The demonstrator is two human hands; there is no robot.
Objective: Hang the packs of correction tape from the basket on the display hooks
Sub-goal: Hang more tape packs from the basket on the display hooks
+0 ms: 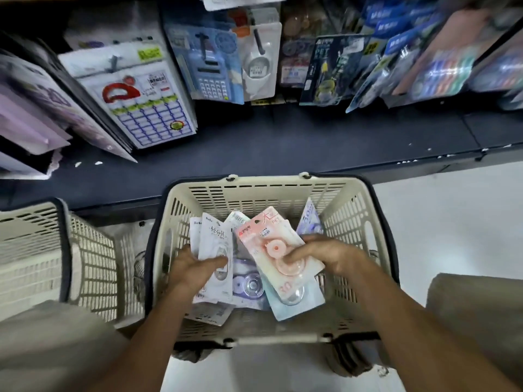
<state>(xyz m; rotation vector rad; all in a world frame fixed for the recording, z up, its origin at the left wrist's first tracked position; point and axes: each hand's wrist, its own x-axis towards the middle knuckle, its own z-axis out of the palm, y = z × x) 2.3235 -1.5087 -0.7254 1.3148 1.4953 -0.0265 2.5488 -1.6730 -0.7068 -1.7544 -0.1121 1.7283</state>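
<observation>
A cream plastic basket (pixel 254 190) stands on the floor below me with several packs of correction tape inside. My left hand (pixel 189 267) grips white packs (pixel 216 244) at the basket's left side. My right hand (pixel 325 254) holds a stack of pink and pale blue packs (pixel 271 244) with round tape wheels, tilted toward the middle. More packs lie loose underneath, among them a purple one (pixel 247 284). Display hooks (pixel 257 38) with hanging stationery fill the wall above the basket.
A second cream basket (pixel 36 244) sits to the left, tilted on its side. A dark shelf base (pixel 283 137) runs between the basket and the display. Hanging items include a calculator pack (pixel 209 66), label sheets (pixel 141 100) and blue packs (pixel 424 60). My knees frame both lower corners.
</observation>
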